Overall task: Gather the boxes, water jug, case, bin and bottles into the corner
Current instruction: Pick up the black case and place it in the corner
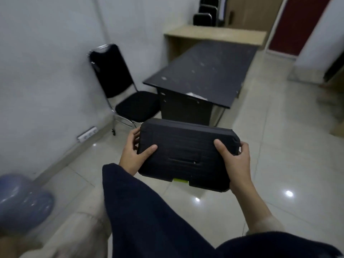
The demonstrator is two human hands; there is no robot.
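We see a black case (pixel 183 151) held in the air above the tiled floor (pixel 279 146), in front of a dark bench (pixel 202 71). The left hand (pixel 135 151) grips its left edge, thumb on top; the right hand (pixel 235 161) clasps the right edge likewise. A black chair (pixel 121 86) stands against the wall; a blurred blue water jug (pixel 22 202) lies at lower left.
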